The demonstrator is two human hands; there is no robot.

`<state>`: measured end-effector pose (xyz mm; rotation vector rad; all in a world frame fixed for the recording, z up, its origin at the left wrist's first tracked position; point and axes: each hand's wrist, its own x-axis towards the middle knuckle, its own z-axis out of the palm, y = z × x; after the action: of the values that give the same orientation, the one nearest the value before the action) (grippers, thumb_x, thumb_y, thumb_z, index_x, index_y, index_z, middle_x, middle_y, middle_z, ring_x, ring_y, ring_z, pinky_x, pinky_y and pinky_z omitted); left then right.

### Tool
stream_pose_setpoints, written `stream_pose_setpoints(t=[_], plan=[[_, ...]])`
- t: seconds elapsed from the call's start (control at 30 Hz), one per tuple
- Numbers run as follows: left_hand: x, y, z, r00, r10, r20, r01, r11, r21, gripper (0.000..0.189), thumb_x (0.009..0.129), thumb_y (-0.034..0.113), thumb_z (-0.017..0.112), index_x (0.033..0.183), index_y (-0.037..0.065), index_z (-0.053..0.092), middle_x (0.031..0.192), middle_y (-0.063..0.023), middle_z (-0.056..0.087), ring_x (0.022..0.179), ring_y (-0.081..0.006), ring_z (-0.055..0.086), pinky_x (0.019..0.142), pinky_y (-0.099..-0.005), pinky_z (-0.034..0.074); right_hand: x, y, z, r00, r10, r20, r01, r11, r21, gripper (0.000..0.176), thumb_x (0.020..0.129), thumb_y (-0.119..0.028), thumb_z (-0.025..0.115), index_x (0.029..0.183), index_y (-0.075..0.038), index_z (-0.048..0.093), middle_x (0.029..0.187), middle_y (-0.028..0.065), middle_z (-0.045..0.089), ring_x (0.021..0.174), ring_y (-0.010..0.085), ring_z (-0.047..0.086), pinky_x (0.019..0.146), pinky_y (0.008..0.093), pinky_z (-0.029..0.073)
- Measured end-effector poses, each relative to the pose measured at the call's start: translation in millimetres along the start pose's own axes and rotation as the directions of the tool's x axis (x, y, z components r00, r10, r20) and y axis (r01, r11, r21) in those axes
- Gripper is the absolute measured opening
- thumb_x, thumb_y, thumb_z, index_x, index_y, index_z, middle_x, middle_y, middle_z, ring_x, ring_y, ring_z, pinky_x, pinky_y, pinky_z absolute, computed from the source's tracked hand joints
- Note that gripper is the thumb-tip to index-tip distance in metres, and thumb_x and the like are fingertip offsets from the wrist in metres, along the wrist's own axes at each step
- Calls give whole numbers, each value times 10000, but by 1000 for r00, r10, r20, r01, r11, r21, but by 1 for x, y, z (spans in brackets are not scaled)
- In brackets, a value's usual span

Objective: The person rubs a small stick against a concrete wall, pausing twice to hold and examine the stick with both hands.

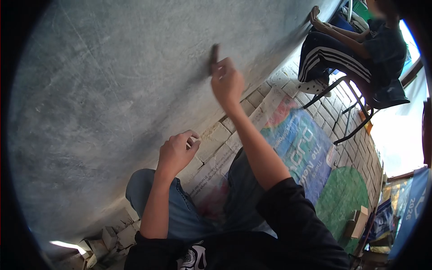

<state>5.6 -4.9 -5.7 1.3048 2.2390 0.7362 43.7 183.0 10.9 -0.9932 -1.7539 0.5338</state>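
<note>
My right hand (pixel 228 85) is closed around a dark brown flat strip (pixel 214 55), held against the grey plastered wall (pixel 117 76). Blur hides the strip's exact kind. Lower down, in front of the wall's base, my left hand (pixel 177 150) has its fingers curled and a gap between thumb and forefinger. I see nothing held in it. Fine scratches and paler patches mark the wall's surface. My bent knees in jeans (pixel 189 202) lie beneath both hands.
A printed banner (pixel 299 144) covers part of the brick paving (pixel 357 155). To the right, another person (pixel 342 54) sits on a black chair (pixel 351 90), hands near the wall. Broken blocks (pixel 110 236) lie bottom left. A green round mat (pixel 344 198) and a cardboard box (pixel 358 221) are at lower right.
</note>
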Motion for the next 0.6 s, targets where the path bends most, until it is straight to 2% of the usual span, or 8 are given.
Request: stream_pose_setpoints(t=[0.07, 0.13, 0.2, 0.23, 0.37, 0.4, 0.47, 0.6], plan=[[1, -3, 2, 999, -30, 20, 30, 1000, 3, 189, 781, 226, 575, 914, 101, 624, 771, -67, 655, 710, -233, 642, 639, -345, 493, -14, -13, -1, 992, -77, 105, 79, 997, -11, 81, 790, -140, 553, 771, -64, 535, 596, 159, 569, 574, 363, 562, 503, 426, 391], [3, -6, 1, 1000, -17, 13, 17, 1000, 11, 192, 780, 228, 576, 916, 101, 624, 771, -68, 656, 713, -234, 642, 640, -345, 494, -3, -3, -1, 993, -107, 57, 105, 994, 36, 79, 793, -137, 548, 775, -63, 530, 589, 160, 564, 571, 364, 562, 498, 427, 388], [0, -9, 2, 1000, -9, -8, 9, 1000, 13, 195, 779, 230, 577, 917, 101, 623, 771, -69, 656, 716, -235, 642, 641, -345, 494, 15, 3, -4, 998, 62, 6, -62, 998, -4, 87, 795, -140, 549, 798, -62, 512, 592, 158, 562, 574, 366, 564, 491, 423, 389], [1, -10, 2, 1000, -11, 1, 11, 1000, 11, 197, 777, 232, 578, 918, 102, 623, 770, -71, 656, 713, -238, 641, 642, -346, 494, 9, 3, 0, 999, -36, -25, 36, 999, -36, 82, 797, -134, 546, 795, -59, 513, 584, 149, 561, 562, 356, 564, 481, 413, 389], [1, -9, 1, 999, -38, 22, 38, 999, 15, 202, 772, 234, 578, 913, 95, 621, 767, -77, 656, 705, -247, 637, 643, -353, 493, -10, -8, 3, 981, -193, 6, 193, 980, -44, 70, 794, -128, 540, 767, -64, 527, 577, 147, 561, 551, 352, 561, 484, 406, 392], [1, -10, -1, 999, -46, 23, 46, 999, 11, 202, 772, 234, 578, 913, 95, 621, 767, -77, 656, 705, -247, 637, 643, -353, 493, 1, -3, 2, 981, -193, 15, 194, 980, -42, 70, 794, -128, 540, 767, -64, 527, 577, 147, 561, 551, 352, 561, 484, 406, 392], [-1, -9, 0, 1000, 13, 0, -13, 999, 46, 202, 790, 225, 588, 944, 99, 619, 777, -71, 653, 687, -211, 638, 637, -324, 489, 18, 3, -3, 999, 30, -42, -32, 999, -34, 74, 793, -139, 548, 787, -71, 520, 597, 145, 571, 572, 354, 569, 501, 414, 404], [-4, -5, 0, 1000, -22, 19, 22, 1000, 18, 203, 787, 221, 592, 941, 92, 620, 782, -74, 653, 688, -212, 638, 637, -323, 487, -3, -2, 0, 995, -97, 18, 98, 990, -102, 76, 788, -145, 553, 786, -70, 541, 598, 138, 581, 594, 341, 582, 520, 420, 415]])
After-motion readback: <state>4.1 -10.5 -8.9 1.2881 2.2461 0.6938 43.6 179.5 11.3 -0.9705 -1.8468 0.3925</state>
